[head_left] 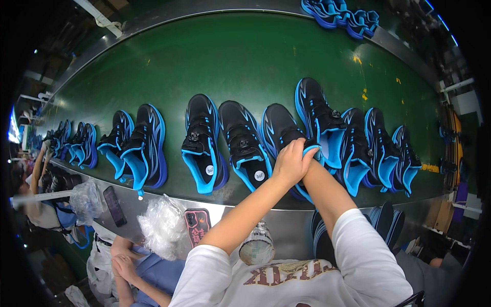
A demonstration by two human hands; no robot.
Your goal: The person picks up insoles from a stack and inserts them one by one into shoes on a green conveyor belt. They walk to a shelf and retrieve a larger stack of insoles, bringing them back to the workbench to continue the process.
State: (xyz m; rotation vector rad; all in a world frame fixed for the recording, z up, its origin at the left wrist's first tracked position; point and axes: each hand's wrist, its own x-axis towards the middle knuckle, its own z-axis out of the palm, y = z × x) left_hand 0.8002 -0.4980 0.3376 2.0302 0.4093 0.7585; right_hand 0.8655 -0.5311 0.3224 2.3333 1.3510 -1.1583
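Both my hands are together at the collar of a black sneaker (279, 125) with bright blue trim, lying toe away from me. My left hand (290, 160) is closed at its opening, fingers bent over the collar. My right hand (308, 162) reaches in beneath and beside the left; its fingers are hidden by the left hand and the shoe. Left of it is a matching sneaker (239, 120), then another sneaker (201, 123), both showing pale round labels on the insoles. To the right, a sneaker (314, 105) sits slightly farther back.
Several more sneakers line the green belt (245, 56) on both sides; others stand on the far ledge. Along the metal near edge lie crumpled clear plastic (162, 225), a phone (197, 221), a darker phone (114, 205), a clear jar (257, 246) and dark insoles (387, 225). A co-worker's hands (124, 266) rest at left.
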